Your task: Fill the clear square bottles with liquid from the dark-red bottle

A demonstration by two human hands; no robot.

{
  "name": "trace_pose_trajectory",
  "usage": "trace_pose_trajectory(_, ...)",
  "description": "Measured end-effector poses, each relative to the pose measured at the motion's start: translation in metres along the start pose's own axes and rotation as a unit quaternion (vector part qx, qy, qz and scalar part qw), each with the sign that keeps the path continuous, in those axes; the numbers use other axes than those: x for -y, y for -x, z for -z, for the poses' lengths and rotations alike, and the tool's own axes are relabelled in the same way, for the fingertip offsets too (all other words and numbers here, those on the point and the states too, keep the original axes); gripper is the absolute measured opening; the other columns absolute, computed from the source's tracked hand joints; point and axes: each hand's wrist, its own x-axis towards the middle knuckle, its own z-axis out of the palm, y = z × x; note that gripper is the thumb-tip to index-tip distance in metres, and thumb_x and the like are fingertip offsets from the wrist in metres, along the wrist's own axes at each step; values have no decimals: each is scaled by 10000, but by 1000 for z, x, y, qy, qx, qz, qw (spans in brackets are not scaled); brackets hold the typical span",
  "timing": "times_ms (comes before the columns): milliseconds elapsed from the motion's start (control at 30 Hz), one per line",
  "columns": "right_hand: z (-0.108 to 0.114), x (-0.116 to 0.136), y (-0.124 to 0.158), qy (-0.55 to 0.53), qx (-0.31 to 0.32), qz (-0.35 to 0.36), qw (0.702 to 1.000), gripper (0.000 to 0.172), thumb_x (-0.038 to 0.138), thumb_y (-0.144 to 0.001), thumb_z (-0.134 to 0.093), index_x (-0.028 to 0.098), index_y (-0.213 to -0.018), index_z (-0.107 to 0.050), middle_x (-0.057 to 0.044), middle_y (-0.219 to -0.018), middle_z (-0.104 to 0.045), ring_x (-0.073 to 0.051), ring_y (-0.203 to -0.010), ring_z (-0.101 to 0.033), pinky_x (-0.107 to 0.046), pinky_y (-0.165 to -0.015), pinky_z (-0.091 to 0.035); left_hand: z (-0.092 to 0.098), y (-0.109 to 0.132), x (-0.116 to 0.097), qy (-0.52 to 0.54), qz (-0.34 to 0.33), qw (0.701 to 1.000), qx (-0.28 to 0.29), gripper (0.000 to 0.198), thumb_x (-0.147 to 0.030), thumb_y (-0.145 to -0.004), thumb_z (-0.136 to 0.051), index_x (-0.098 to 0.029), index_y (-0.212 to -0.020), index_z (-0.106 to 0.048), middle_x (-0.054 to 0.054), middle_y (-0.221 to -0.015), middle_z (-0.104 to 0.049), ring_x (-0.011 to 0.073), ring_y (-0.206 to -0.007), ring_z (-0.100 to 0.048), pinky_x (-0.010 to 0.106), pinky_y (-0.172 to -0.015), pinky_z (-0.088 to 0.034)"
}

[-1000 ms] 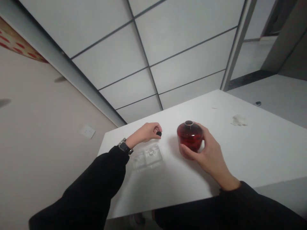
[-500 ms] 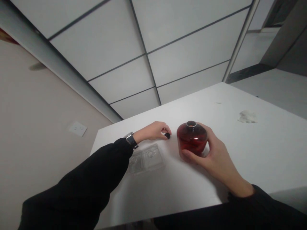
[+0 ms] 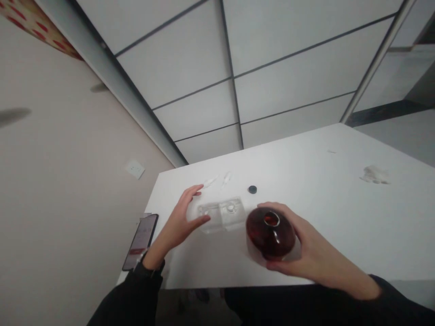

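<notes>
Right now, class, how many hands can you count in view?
2: the right hand holds the red bottle; the left hand is open by the clear container.

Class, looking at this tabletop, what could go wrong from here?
The red bottle in the right hand is uncapped, so a tilt or slip might spill whatever is inside. The phone lies by the left edge of the table, near the left hand, so a bump could push it off. The small black cap lies loose and might roll away if brushed.

Translucent red bottle (image 3: 270, 242): uncapped, mouth upward, in right hand (image 3: 307, 246) | dark cap (image 3: 252, 189): lies flat beyond grip | clear case (image 3: 233, 216): lies left of grip
</notes>
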Motion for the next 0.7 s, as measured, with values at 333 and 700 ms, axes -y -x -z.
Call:
trace_pose_trajectory(333, -35, 3, -3, -49, 152, -72, 985, 843, 412, -725, -929, 275, -1452, -526, -129, -1446, -655, -379, -1337, -636, -575, -1134, -526, -41, 22, 40, 152, 87, 984, 24, 761, -371, -731, -898, -231, -1351, -480, 140, -1426, -621, 329, -1377, -590, 527, -1210, -435)
trace_pose_trajectory(700, -49, -8, -4, -56, 151, -80, 984, 941, 472, -721, -944, 286, -1521, -486, -164, -1531, -591, -416, -1416, -574, -653, -1186, -459, -15, 54, 33, 134, 122, 983, -30, 752, -373, -673, -949, -260, -1312, -568, 111, -1361, -668, 339, -1310, -643, 556, -1205, -466)
